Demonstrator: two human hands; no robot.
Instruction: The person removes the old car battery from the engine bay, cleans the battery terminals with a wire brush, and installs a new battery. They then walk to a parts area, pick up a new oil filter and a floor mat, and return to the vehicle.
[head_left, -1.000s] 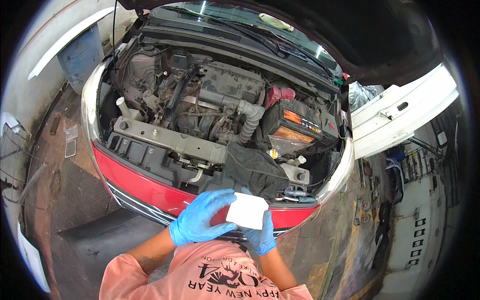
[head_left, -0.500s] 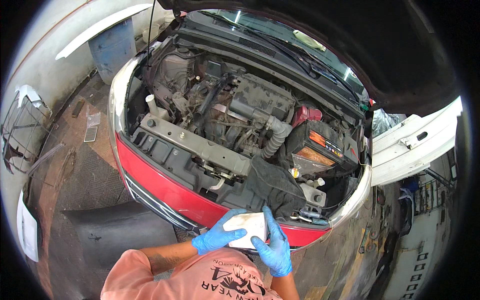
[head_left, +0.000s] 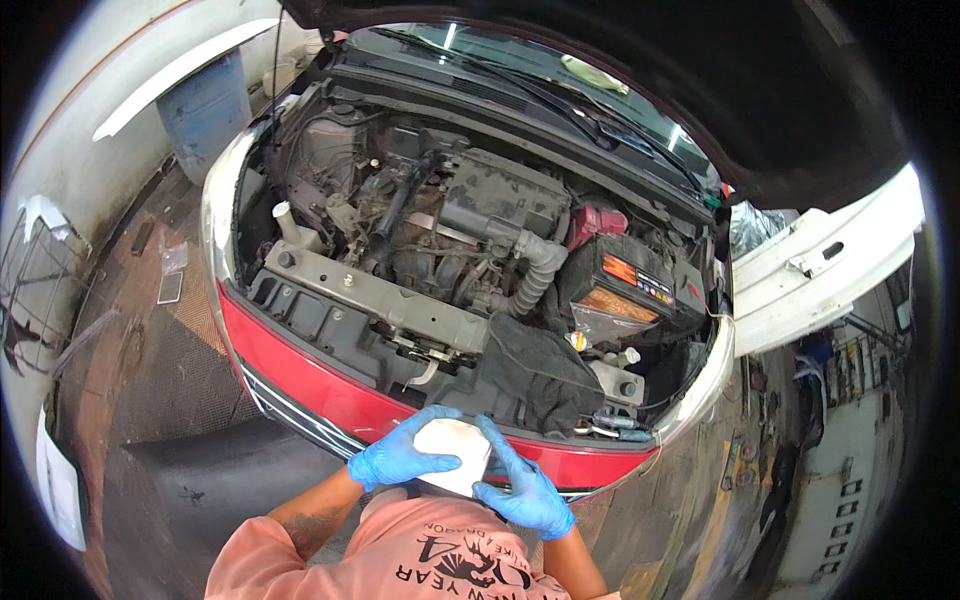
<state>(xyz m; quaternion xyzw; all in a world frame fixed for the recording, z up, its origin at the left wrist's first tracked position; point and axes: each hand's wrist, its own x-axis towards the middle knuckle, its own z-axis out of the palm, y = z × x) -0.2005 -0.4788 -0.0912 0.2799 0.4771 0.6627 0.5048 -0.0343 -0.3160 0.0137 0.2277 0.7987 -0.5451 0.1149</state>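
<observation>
Both hands wear blue gloves and hold a small white box-shaped thing (head_left: 452,452) in front of my chest, just short of the car's front edge. My left hand (head_left: 403,455) grips its left side, with the thumb lying across the near face. On the other side, my right hand (head_left: 530,492) presses against it with thumb and fingers. Its underside is hidden, and I cannot make out its exact kind. Beyond it lies a dark cloth (head_left: 540,375) on the front of the engine bay, and the red front panel (head_left: 300,365) runs beneath.
A raised hood (head_left: 720,90) overhangs the dusty engine (head_left: 505,195). The battery (head_left: 630,285) sits at the right of the bay, with small tools (head_left: 620,425) near the front corner. A white panel (head_left: 820,255) stands at right; a blue drum (head_left: 205,110) stands far left.
Both hands have shifted left with the white thing, which now shows a somewhat different tilt. The whole view has moved slightly, and the hold on it stays.
</observation>
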